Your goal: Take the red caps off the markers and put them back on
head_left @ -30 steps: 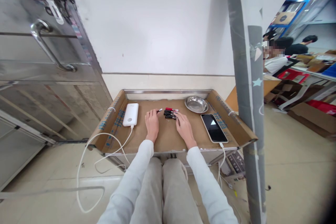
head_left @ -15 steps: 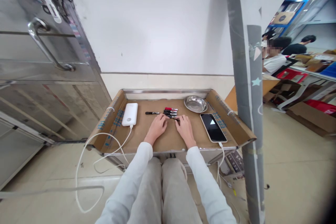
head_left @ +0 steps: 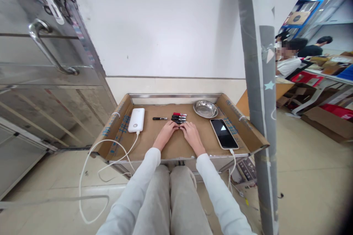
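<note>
A row of black markers, with a red marker at its far side, lies on the brown cardboard surface. My left hand and my right hand meet at the near side of this row, fingers bent and fingertips almost touching. Between the fingertips is a black marker, mostly hidden by them. A separate black marker lies to the left of the row, apart from both hands.
A white power bank with a cable lies at the left. On the right are a shiny metal bowl and a phone on a white cable. Raised cardboard sides edge the table. A wrapped grey pole stands to the right.
My hands have drawn closer together, the right one moving left and the left one slightly right. The dark marker end beside my right fingers is now covered.
</note>
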{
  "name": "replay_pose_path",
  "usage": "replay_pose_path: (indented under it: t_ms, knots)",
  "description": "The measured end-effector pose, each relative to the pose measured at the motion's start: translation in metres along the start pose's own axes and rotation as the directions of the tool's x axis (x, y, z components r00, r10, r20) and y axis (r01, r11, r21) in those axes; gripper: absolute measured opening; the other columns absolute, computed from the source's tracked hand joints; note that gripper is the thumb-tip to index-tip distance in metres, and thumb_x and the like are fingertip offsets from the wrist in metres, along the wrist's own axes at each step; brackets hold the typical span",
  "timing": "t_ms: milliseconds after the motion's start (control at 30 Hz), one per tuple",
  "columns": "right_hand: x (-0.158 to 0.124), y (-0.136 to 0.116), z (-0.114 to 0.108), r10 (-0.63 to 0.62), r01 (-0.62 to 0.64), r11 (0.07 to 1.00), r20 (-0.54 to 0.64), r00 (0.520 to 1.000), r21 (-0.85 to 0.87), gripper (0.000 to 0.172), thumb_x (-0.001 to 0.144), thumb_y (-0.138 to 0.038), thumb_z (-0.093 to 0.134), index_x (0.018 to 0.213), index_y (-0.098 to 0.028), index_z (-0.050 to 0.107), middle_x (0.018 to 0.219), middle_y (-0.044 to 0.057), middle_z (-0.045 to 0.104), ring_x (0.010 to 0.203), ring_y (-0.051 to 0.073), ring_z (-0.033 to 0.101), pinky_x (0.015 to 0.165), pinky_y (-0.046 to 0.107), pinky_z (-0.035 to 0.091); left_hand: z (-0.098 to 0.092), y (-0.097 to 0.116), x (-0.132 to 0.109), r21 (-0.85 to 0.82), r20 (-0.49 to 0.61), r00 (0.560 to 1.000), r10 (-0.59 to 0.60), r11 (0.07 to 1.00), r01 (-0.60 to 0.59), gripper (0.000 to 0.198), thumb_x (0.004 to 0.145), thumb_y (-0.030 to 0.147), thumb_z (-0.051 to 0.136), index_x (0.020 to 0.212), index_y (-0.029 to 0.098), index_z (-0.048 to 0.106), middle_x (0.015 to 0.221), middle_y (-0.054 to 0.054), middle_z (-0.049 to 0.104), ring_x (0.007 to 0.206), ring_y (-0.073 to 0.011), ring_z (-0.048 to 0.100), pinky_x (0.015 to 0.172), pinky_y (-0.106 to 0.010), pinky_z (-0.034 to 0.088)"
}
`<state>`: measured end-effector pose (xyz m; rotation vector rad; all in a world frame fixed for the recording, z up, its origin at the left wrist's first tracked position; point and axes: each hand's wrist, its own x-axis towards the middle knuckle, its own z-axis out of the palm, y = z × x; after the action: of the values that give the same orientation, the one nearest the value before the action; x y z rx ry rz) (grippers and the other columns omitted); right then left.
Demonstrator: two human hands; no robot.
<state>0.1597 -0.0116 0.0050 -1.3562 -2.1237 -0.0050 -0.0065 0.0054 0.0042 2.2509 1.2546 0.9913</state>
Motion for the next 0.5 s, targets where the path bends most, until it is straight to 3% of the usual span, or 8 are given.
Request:
replay_pose_path:
  t_ms: [133, 267, 400, 500]
  knots:
    - [0.0016, -0.0005, -0.0015, -0.034, 0.034, 0.997, 0.003, 0.999, 0.068, 0.019, 0.093, -0.022, 0.042, 0.096, -0.019, 0.061, 0.093, 0.006, 0.063, 0.088, 0.02, 0.052, 0.083, 0.031, 0.04, 0.001, -0.0015, -0.0004, -0.074, 0.011, 1.0, 0.011, 0.997, -0.01, 0.009, 0.089, 0.022, 0.047, 0.09, 0.02, 0.056, 0.094, -0.003, 0.06, 0.091, -0.016, 0.059, 0.087, -0.032, 0.047]
    - [0.0014, -0.0019, -0.0027, -0.044, 0.043, 0.999, 0.009, 0.999, 0.015, 0.021, 0.093, -0.024, 0.042, 0.095, -0.021, 0.063, 0.093, 0.005, 0.063, 0.088, 0.02, 0.053, 0.082, 0.032, 0.039, 0.0019, -0.0044, 0.0002, -0.117, -0.012, 1.0, 0.006, 0.993, -0.008, 0.011, 0.09, 0.021, 0.045, 0.093, 0.02, 0.055, 0.092, -0.002, 0.061, 0.086, -0.0147, 0.06, 0.083, -0.03, 0.049]
    - [-0.0002, -0.0018, -0.0057, 0.039, -0.044, 0.996, -0.062, 0.997, -0.073, 0.023, 0.094, -0.023, 0.039, 0.097, -0.02, 0.062, 0.092, 0.006, 0.064, 0.086, 0.02, 0.052, 0.079, 0.031, 0.037, -0.0004, 0.0002, 0.0014, 0.061, -0.084, 0.992, 0.092, 0.994, -0.087, 0.022, 0.091, 0.018, 0.04, 0.108, 0.021, 0.053, 0.109, -0.006, 0.058, 0.105, -0.0174, 0.055, 0.096, -0.035, 0.042]
    - [-0.0012, -0.0001, -0.0081, 0.148, -0.168, 0.978, -0.154, 0.977, -0.127, 0.025, 0.094, -0.024, 0.037, 0.099, -0.019, 0.061, 0.092, 0.007, 0.064, 0.085, 0.021, 0.051, 0.077, 0.031, 0.034, -0.0018, 0.005, 0.0019, 0.216, -0.003, 0.988, 0.155, 0.965, -0.151, 0.028, 0.091, 0.023, 0.045, 0.117, 0.023, 0.051, 0.117, -0.006, 0.055, 0.112, -0.0198, 0.05, 0.1, -0.038, 0.037]
